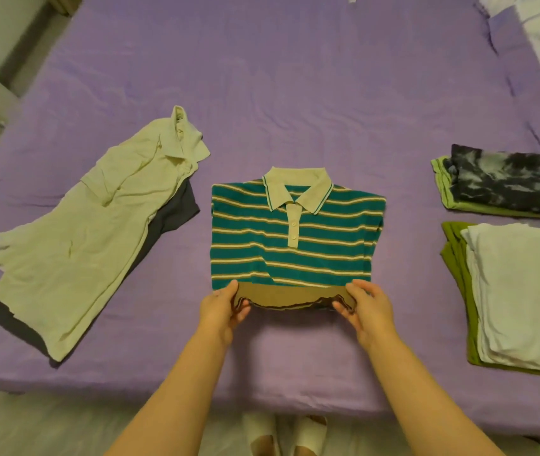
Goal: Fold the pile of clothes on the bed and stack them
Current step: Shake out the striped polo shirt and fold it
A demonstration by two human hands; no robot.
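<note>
Teal stripes and a tan hem: my left hand [224,306] and right hand [362,306] each keep a pinching grip on a near corner of the polo shirt [291,235], which lies flat on the bed [262,93] just beyond them, likely ready to fold upward; unfolded clothes [81,232] wait left of my grip; folded stacks [518,301] sit right, clear of the work.

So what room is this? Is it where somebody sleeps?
Most likely a bedroom. The person is working on a wide bed covered with a purple sheet, both hands gripping the hem of a striped polo shirt. Folded clothes are stacked on the right, and unfolded ones wait on the left.
</note>
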